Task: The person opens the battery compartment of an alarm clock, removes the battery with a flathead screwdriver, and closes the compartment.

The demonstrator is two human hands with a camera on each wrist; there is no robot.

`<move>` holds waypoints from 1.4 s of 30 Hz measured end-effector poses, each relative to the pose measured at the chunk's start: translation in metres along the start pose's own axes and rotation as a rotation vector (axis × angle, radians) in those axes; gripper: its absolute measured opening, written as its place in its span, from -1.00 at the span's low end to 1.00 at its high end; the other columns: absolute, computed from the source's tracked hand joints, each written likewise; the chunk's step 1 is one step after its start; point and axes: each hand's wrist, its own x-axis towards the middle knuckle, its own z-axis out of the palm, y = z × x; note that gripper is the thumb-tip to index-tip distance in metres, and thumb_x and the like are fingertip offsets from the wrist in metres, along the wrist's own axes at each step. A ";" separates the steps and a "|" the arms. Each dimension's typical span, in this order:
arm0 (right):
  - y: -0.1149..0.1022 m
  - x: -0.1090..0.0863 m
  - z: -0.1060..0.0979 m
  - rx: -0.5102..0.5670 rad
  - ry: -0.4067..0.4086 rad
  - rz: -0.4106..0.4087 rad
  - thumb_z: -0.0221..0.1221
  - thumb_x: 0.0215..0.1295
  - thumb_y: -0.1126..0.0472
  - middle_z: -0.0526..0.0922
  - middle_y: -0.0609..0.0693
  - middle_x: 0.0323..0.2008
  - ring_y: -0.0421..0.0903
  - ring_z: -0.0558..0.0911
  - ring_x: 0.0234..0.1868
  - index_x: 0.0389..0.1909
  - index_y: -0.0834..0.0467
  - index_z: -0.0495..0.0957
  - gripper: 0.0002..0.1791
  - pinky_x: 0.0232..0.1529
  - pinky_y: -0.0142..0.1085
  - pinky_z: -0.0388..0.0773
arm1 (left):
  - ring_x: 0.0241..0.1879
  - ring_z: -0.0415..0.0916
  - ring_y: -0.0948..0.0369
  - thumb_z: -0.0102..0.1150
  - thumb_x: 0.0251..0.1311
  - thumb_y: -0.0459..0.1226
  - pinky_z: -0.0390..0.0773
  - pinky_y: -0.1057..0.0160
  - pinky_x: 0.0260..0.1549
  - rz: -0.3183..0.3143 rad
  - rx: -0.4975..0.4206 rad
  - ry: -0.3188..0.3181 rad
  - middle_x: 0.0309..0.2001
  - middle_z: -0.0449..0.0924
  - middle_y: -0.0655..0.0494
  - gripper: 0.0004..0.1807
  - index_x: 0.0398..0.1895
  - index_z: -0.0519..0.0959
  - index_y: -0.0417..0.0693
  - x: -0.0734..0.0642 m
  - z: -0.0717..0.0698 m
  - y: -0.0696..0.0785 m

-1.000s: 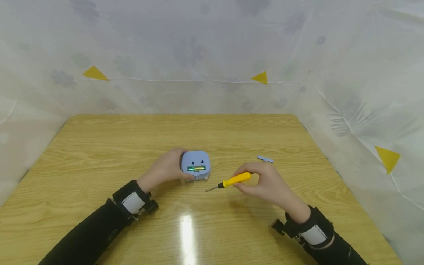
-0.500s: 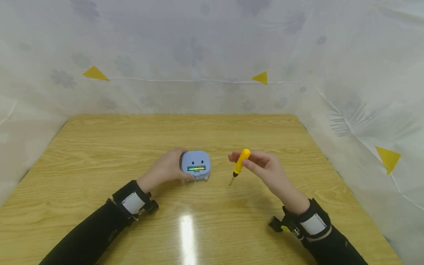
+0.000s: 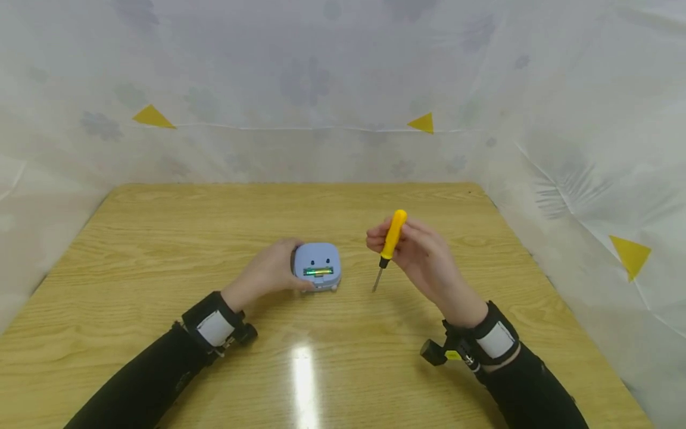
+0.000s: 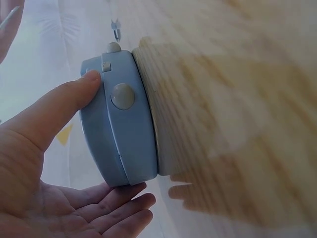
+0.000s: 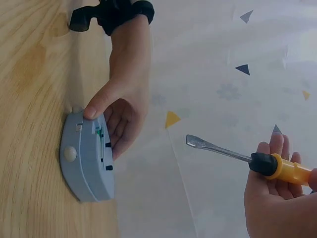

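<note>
In the head view, the left grip [image 3: 268, 271] holds the blue device [image 3: 320, 252] by its side on the tabletop [image 3: 214, 220], just as a second ago. The battery [image 3: 318, 271] shows in its uncovered slot. The right grip [image 3: 431, 259] has moved farther from the person, and the yellow screwdriver [image 3: 393, 234] it pinches has swung from a slant pointing leftward to a steep stance, tip down. The loose strip seen near that hand a second ago is out of sight, probably hidden behind it. I judge that the tool is being turned about while the device is kept steady.

In the left wrist view, the thumb [image 4: 81, 94] presses the device's edge, fingers at its far side, and a rounded foot [image 4: 123, 96] faces the camera. A small item [image 4: 116, 30] beyond is too blurred to name.

In the right wrist view, fingers and thumb grasp the handle; the flat metal blade [image 5: 218, 148] hangs in the air, well apart from the device.
</note>
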 end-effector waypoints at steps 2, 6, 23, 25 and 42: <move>-0.001 0.001 0.003 0.058 0.003 0.026 -0.38 0.74 0.31 0.75 -0.01 -0.08 -0.12 0.71 -0.01 -0.02 0.15 0.66 -0.46 0.19 -0.32 0.68 | 0.22 0.62 -0.15 0.74 -0.09 -0.02 0.65 -0.15 0.27 0.000 -0.001 -0.001 0.29 0.60 -0.28 0.12 0.48 0.37 -0.36 0.000 0.001 0.000; -0.001 0.002 0.006 0.115 -0.011 0.048 -0.44 0.76 0.26 0.54 -0.05 -0.24 -0.12 0.46 -0.22 -0.05 0.13 0.57 -0.48 -0.11 -0.32 0.36 | 0.23 0.62 -0.16 0.73 -0.08 -0.02 0.64 -0.16 0.28 0.000 -0.001 -0.002 0.30 0.60 -0.29 0.12 0.49 0.36 -0.36 0.001 0.001 0.001; 0.006 0.006 0.007 0.397 -0.140 -0.027 -0.20 0.70 -0.27 -0.01 -0.14 -0.69 -0.18 -0.04 -0.69 -0.65 0.04 0.05 -0.31 -0.57 -0.37 -0.22 | 0.22 0.62 -0.15 0.73 -0.07 -0.03 0.65 -0.15 0.28 0.000 -0.002 -0.004 0.28 0.60 -0.29 0.10 0.48 0.37 -0.36 -0.002 -0.002 0.001; 0.006 0.008 0.006 0.492 -0.138 -0.038 -0.08 0.66 -0.26 -0.02 -0.15 -0.73 -0.20 -0.05 -0.72 -0.69 0.03 0.02 -0.28 -0.60 -0.39 -0.24 | 0.23 0.62 -0.15 0.73 -0.07 -0.03 0.65 -0.15 0.27 -0.001 0.001 -0.002 0.29 0.61 -0.28 0.10 0.48 0.38 -0.35 -0.003 -0.003 0.001; 0.014 0.012 -0.011 0.539 0.033 -0.072 -0.08 0.38 0.16 -0.07 -0.15 -0.75 -0.18 -0.06 -0.71 -0.73 0.02 -0.03 -0.52 -0.57 -0.40 -0.18 | 0.23 0.62 -0.15 0.73 -0.07 0.00 0.66 -0.14 0.26 0.007 0.019 0.003 0.30 0.60 -0.28 0.10 0.47 0.39 -0.35 -0.005 -0.002 0.000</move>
